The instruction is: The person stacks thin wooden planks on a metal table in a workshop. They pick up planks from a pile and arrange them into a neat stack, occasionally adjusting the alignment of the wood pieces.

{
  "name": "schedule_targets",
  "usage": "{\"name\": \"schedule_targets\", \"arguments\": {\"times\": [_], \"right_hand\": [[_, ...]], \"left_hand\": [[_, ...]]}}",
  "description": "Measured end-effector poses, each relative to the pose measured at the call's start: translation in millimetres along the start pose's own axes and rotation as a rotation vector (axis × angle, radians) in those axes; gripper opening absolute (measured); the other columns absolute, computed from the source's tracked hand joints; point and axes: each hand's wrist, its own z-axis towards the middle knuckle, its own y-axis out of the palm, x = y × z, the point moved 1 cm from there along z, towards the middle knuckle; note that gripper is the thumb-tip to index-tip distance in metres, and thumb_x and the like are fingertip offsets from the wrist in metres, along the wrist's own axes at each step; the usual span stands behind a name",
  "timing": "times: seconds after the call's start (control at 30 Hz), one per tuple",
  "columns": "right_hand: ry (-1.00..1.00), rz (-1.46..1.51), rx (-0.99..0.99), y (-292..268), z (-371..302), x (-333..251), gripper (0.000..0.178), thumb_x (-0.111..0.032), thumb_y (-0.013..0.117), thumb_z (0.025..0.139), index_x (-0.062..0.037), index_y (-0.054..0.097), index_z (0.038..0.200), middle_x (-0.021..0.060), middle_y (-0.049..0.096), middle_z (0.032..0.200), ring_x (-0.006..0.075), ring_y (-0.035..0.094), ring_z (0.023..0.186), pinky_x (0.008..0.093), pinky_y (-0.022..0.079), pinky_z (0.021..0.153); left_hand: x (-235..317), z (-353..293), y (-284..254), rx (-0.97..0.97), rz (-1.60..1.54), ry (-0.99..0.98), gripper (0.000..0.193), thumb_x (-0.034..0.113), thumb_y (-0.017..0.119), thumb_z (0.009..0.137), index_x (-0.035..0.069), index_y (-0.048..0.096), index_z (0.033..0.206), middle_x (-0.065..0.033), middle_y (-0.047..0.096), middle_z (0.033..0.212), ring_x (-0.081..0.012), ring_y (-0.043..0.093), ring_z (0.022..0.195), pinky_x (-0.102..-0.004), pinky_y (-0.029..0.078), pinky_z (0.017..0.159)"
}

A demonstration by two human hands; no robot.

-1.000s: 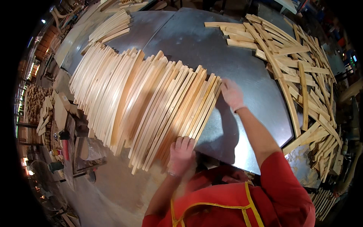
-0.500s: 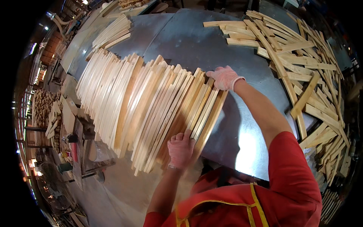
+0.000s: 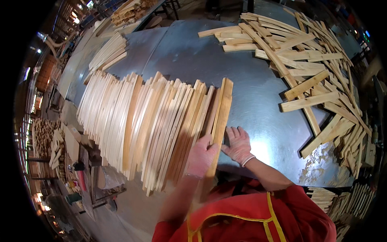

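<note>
Metal counter (image 3: 258, 117): grey sheet surface, bare through the middle, carrying all stock. Sorted row (image 3: 149, 121): long, tightly packed run of pale wood slats standing on edge, filling the counter from about 9 o'clock to centre; judged to be the larger, finished share of the work. Loose heap (image 3: 318, 76): unsorted slats lying crisscross from 12 to 4 o'clock, well apart from the row; judged to be the share left, still considerable. Small stack (image 3: 107, 54) at 10 o'clock, set apart. End slat (image 3: 222, 109): last piece on the row's right side, leaning against its neighbours, near end towards the person. Left hand (image 3: 200, 158), gloved: grip closed around the near end of the end slat, at 6 o'clock of the piece. Right hand (image 3: 238, 144), gloved: fingers spread flat on the counter just beside that same end, at its 3 o'clock, holding nothing. Whether the right fingertips touch the slat cannot be told.
</note>
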Motion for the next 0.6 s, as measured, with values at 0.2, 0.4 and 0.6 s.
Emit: {"name": "schedule_targets", "arguments": {"times": [0.2,0.4,0.6], "right_hand": [[-0.066,0.137,0.205,52.1,37.4,-34.3,0.074,-0.040,0.069,0.092,-0.0073,0.046,0.154,0.0139,0.059,0.142,0.0334,0.050,0.135,0.0447,0.038,0.116],[0.317,1.341,0.181,46.7,52.8,-59.9,0.076,-0.019,0.069,0.093,-0.0027,0.038,0.161,0.0188,0.061,0.145,0.0326,0.063,0.121,0.0397,0.050,0.104],[0.296,1.263,0.160,-73.9,66.0,-1.8,0.078,0.002,0.063,0.088,-0.0022,0.041,0.162,0.0131,0.069,0.134,0.0209,0.069,0.109,0.0338,0.057,0.091]], "left_hand": [[-25.4,-17.1,17.0,-0.071,-0.567,-0.170,0.031,0.015,0.071,0.096,0.002,0.073,0.125,-0.0014,0.074,0.102,-0.0123,0.066,0.092,-0.0304,0.055,0.085],[-23.4,-23.5,-11.4,-0.064,-1.020,-0.253,0.032,0.014,0.076,0.095,0.003,0.074,0.125,0.0003,0.073,0.108,-0.0123,0.067,0.099,-0.0303,0.055,0.088],[-46.5,-32.4,-120.6,0.224,-0.398,-0.196,0.019,0.010,0.074,0.095,0.006,0.077,0.114,0.0001,0.071,0.100,-0.0104,0.062,0.090,-0.0282,0.052,0.081]]}}
